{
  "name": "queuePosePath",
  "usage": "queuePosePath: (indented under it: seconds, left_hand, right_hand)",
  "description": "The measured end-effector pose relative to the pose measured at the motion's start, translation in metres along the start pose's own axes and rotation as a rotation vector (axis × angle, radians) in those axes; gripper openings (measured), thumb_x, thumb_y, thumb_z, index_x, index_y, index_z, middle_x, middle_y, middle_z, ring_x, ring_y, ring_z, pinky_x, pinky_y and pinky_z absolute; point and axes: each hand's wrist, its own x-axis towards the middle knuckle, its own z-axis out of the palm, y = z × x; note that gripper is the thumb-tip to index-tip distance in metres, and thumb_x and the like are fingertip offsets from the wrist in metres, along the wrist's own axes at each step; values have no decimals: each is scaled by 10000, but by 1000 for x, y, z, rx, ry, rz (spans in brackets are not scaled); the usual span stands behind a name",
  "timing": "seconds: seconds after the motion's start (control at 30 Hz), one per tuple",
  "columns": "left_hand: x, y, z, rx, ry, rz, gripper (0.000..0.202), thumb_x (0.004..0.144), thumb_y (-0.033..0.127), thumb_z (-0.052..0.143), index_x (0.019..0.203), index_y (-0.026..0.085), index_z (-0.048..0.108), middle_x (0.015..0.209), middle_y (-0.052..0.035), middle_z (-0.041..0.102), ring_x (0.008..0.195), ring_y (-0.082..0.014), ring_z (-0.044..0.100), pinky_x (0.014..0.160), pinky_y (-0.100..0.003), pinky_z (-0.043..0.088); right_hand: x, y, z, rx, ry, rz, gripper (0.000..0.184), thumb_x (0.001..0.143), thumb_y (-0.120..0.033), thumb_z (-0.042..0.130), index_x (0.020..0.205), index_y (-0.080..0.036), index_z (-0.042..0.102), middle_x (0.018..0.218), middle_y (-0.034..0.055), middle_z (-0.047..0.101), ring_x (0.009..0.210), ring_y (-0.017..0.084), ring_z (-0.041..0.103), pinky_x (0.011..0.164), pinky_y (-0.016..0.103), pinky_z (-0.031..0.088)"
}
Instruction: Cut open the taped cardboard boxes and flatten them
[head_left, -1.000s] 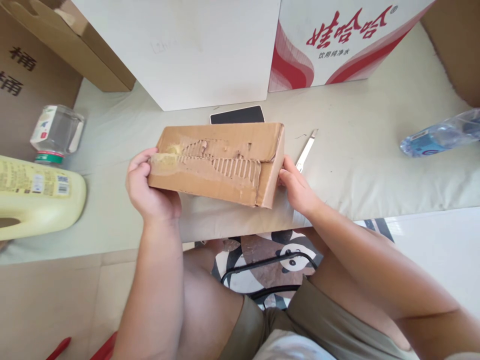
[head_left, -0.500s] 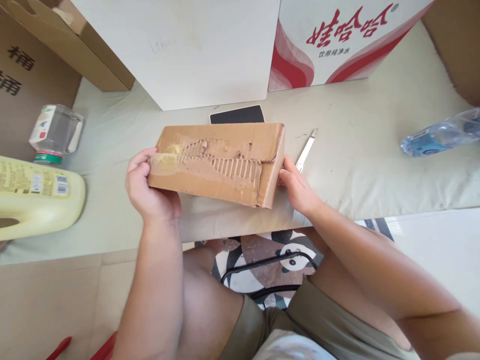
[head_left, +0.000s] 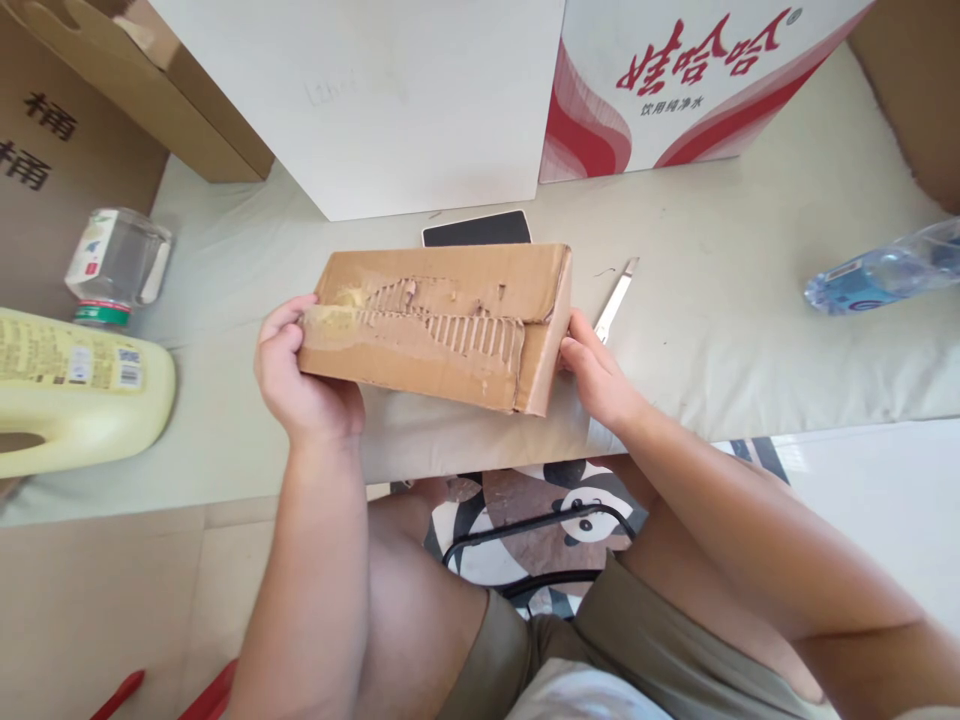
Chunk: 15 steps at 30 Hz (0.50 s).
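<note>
A brown cardboard box [head_left: 450,330] is held up between my two hands above the cloth-covered surface. Its upward face is torn, with bare corrugation and clear tape along the seam. My left hand [head_left: 304,375] is closed on the left end, thumb on top and the other fingers partly hidden behind and below. At the right end, my right hand [head_left: 596,370] grips the edge, its fingertips partly out of sight. Just beyond that hand lies a slim silver-and-white cutter [head_left: 618,298]. Behind the box, a flat black object with a white edge [head_left: 480,229] is partly covered.
A white carton [head_left: 375,120] and a red-and-white water carton [head_left: 675,100] stand at the back. On the left are a clear handled bottle [head_left: 120,262] and a yellow jug [head_left: 90,400]. A water bottle [head_left: 877,275] lies right on the cloth [head_left: 720,330].
The whole scene shifts very slightly to the right in view. Both hands keep their hold, and the box stays at nearly the same tilt.
</note>
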Motion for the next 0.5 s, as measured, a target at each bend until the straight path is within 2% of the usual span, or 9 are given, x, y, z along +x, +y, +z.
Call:
queuePosePath:
  seconds: [0.17, 0.3, 0.43, 0.5]
  left_hand:
    - [1, 0, 1, 4, 15, 4, 263, 547, 346, 657, 739, 170, 691, 803, -46, 677, 778, -188, 602, 687, -303, 454]
    - [1, 1, 0, -3, 8, -1, 257, 569, 341, 655, 758, 170, 683, 835, -52, 664, 816, -196, 603, 716, -316, 469]
    - [2, -1, -4, -3, -16, 6, 206, 642, 303, 622, 789, 165, 664, 865, -71, 652, 845, -209, 602, 747, -332, 479]
    - [2, -4, -6, -1, -22, 5, 179, 695, 294, 603, 811, 167, 653, 878, -71, 649, 866, -210, 602, 772, -335, 486]
  right_hand:
    - [1, 2, 0, 107, -18, -20, 440, 970, -577, 490, 1289, -273, 495, 1091, 49, 614, 965, 230, 609, 873, 411, 551]
    - [3, 6, -2, 189, -24, 0, 523, 939, -671, 570, 1296, -294, 509, 1057, 32, 644, 943, 210, 635, 822, 366, 558]
    - [5, 9, 0, 256, -22, 35, 563, 894, -692, 614, 1281, -297, 509, 997, 12, 657, 904, 198, 642, 823, 356, 561]
    - [4, 6, 3, 289, 7, 44, 612, 862, -725, 618, 1289, -303, 499, 1109, 35, 685, 1000, 225, 669, 879, 386, 579]
